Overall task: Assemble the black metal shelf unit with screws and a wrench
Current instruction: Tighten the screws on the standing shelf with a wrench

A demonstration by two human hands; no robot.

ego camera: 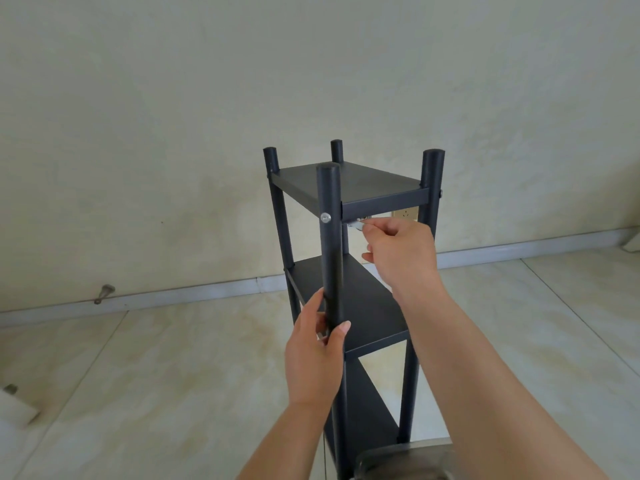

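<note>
The black metal shelf unit stands upright on the floor, with three shelves between four round posts. A silver screw head shows on the near left post, level with the top shelf. My left hand grips that near left post lower down, thumb wrapped round its front. My right hand is raised under the top shelf's front edge and pinches a small silver wrench, whose tip sits just behind the near left post beneath the shelf.
Pale tiled floor runs to a cream wall with a grey skirting board. A metal door stop sits at the wall on the left. A white object lies at the far left. A wall socket shows behind the shelf.
</note>
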